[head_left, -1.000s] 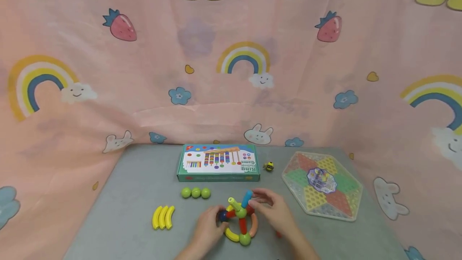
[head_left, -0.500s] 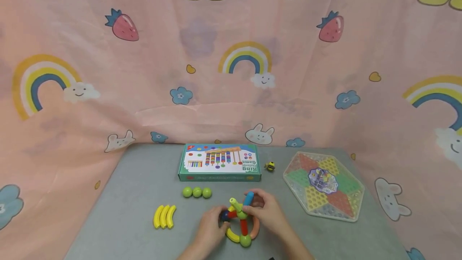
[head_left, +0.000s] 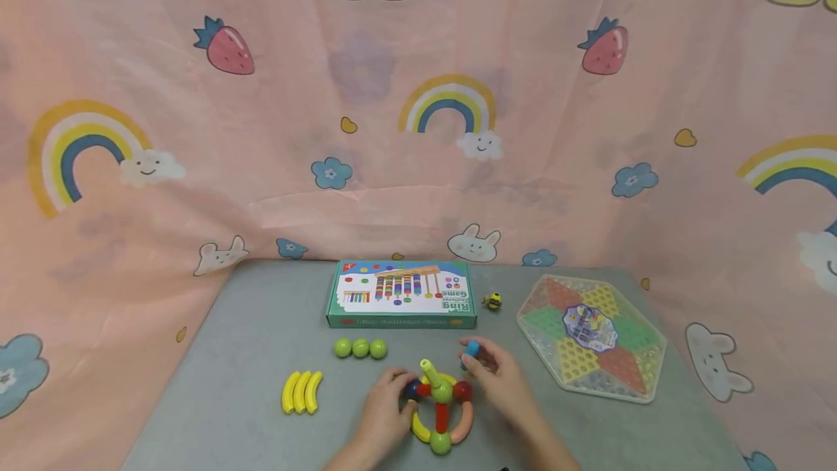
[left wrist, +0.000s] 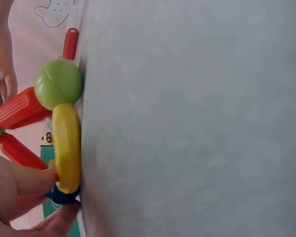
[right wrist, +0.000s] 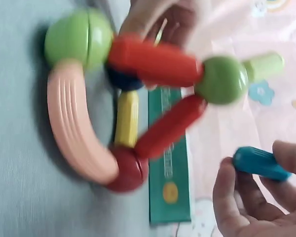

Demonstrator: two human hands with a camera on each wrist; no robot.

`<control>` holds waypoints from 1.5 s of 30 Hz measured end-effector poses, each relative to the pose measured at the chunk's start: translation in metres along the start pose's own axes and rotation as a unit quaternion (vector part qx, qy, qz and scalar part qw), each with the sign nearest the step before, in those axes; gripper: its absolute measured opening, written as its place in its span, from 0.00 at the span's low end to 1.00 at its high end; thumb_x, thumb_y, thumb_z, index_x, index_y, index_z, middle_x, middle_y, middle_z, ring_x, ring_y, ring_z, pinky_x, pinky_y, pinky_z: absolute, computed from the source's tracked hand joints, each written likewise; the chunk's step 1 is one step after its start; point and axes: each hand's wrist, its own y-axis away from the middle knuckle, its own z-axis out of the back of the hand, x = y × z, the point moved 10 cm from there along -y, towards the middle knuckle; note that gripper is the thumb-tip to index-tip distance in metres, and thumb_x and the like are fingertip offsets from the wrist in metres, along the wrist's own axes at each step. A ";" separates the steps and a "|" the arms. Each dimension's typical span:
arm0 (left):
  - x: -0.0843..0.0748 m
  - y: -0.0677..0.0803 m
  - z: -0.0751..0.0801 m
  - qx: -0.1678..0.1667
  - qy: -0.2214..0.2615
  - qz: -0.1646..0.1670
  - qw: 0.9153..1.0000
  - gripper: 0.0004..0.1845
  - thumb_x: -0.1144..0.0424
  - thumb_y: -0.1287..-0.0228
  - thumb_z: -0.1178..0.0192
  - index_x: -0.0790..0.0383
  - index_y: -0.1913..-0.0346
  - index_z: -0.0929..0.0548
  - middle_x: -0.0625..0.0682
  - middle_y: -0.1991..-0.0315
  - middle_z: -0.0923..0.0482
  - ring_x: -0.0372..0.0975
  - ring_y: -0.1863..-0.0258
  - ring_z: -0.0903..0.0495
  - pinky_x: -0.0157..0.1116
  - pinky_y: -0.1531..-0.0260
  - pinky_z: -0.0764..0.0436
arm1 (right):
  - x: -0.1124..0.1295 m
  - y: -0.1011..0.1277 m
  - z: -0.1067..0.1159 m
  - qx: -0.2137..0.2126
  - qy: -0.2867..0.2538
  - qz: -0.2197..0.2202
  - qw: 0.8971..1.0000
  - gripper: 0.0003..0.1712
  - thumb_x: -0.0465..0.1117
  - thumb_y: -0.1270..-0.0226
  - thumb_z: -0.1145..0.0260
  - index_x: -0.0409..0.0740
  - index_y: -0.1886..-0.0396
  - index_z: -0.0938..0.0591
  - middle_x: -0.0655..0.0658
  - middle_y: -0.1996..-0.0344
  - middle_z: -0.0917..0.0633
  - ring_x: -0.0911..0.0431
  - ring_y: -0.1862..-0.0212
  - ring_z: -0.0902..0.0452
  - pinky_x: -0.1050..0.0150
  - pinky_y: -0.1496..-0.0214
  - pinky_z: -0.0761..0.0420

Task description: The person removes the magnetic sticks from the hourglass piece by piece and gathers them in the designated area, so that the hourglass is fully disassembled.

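Note:
A frame of magnetic balls and rods stands on the grey table, with a green ball (head_left: pixel 442 391) on top of slanting red rods (right wrist: pixel 155 61). A light green rod (head_left: pixel 429 369) sticks up from that ball. Curved yellow (left wrist: pixel 66 148) and pink (right wrist: pixel 79 123) rods form the base, joined by a front green ball (left wrist: pixel 59 84), a red ball (right wrist: pixel 127 170) and a dark blue ball (head_left: pixel 413 389). My left hand (head_left: pixel 384 409) grips the dark blue ball between thumb and fingers. Apart from the frame, to its right, my right hand (head_left: pixel 506 384) pinches a blue rod (right wrist: pixel 260 163).
Three curved yellow rods (head_left: pixel 301 392) lie at the left, and a row of three green balls (head_left: pixel 360 348) behind them. Farther back are a Ring Game box (head_left: pixel 402 296) and a small bee figure (head_left: pixel 493 302). A hexagonal checkers board (head_left: pixel 591 336) lies at the right.
My right hand has pulled the blue rod off the top green ball and moved it right, away from the frame. My left hand keeps its hold on the dark blue ball.

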 end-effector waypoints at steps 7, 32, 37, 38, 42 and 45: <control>-0.004 0.006 -0.003 0.010 0.027 -0.021 0.999 0.23 0.56 0.29 0.38 0.61 0.35 0.22 0.58 0.36 0.26 0.54 0.36 0.26 0.56 0.38 0.25 | -0.021 0.012 0.037 0.006 0.050 -0.033 0.998 0.20 0.41 0.28 0.34 0.39 0.40 0.19 0.42 0.54 0.13 0.55 0.56 0.16 0.60 0.57 0.15; -0.034 0.013 -0.013 0.083 -0.045 -0.102 0.990 0.40 0.66 0.44 0.30 0.57 0.27 0.33 0.52 0.30 0.30 0.48 0.31 0.29 0.51 0.35 0.25 | -0.098 0.022 0.081 0.015 0.220 -0.130 0.967 0.24 0.52 0.36 0.27 0.35 0.55 0.18 0.48 0.77 0.19 0.56 0.75 0.23 0.61 0.72 0.24; -0.035 0.011 -0.012 0.099 -0.052 -0.105 0.988 0.40 0.66 0.43 0.30 0.57 0.26 0.32 0.53 0.29 0.31 0.49 0.31 0.29 0.52 0.35 0.26 | -0.098 0.021 0.080 0.018 0.236 -0.125 0.964 0.24 0.52 0.35 0.29 0.35 0.54 0.17 0.49 0.76 0.19 0.57 0.74 0.25 0.62 0.72 0.25; -0.034 0.011 -0.011 0.098 -0.054 -0.102 0.988 0.40 0.65 0.43 0.29 0.57 0.26 0.32 0.53 0.29 0.30 0.49 0.31 0.29 0.52 0.35 0.26 | -0.097 0.021 0.080 0.015 0.234 -0.123 0.964 0.22 0.51 0.34 0.29 0.35 0.54 0.17 0.49 0.76 0.19 0.57 0.73 0.25 0.62 0.72 0.25; -0.028 0.009 -0.011 0.091 -0.062 -0.082 0.990 0.41 0.59 0.44 0.26 0.54 0.27 0.32 0.53 0.33 0.28 0.49 0.34 0.27 0.53 0.37 0.24 | -0.090 0.021 0.087 -0.009 0.236 -0.113 0.965 0.18 0.46 0.31 0.32 0.34 0.54 0.17 0.49 0.74 0.17 0.57 0.72 0.24 0.62 0.71 0.25; -0.023 0.008 -0.014 0.091 -0.071 -0.068 0.991 0.42 0.52 0.45 0.25 0.53 0.28 0.31 0.52 0.36 0.26 0.46 0.37 0.26 0.52 0.38 0.24 | -0.073 0.021 0.094 -0.038 0.237 -0.091 0.967 0.17 0.45 0.30 0.33 0.35 0.53 0.17 0.49 0.71 0.14 0.58 0.70 0.22 0.62 0.69 0.23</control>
